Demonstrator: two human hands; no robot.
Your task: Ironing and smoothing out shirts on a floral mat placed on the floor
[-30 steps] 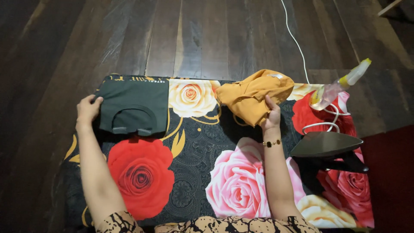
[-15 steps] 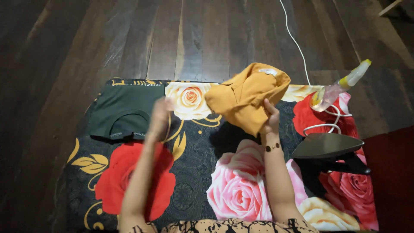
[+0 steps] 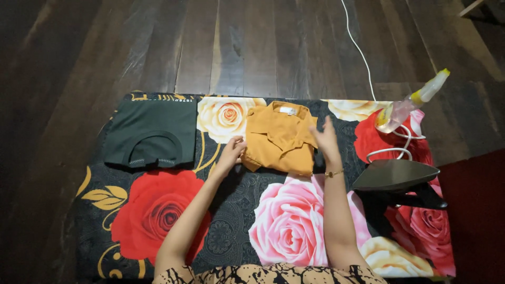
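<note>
Nearest the camera, both forearms reach out from patterned sleeves across the rose-printed cloth (image 3: 284,231) that covers the floor pad. A second ago the left hand (image 3: 230,152) rested on the folded dark green garment (image 3: 152,131) at the far left; now it has crossed over and pinches the left edge of the mustard shirt (image 3: 279,138). That shirt, held bunched up in the air by the right hand (image 3: 326,139) half a second ago, now lies flat and folded on the cloth, collar away from the person. The right hand's fingers are spread, resting on the shirt's right edge. So the work has passed from the green piece to the mustard one. To the right stands the iron (image 3: 397,176), and beyond it a spray bottle (image 3: 410,102) with clear liquid inside
</note>
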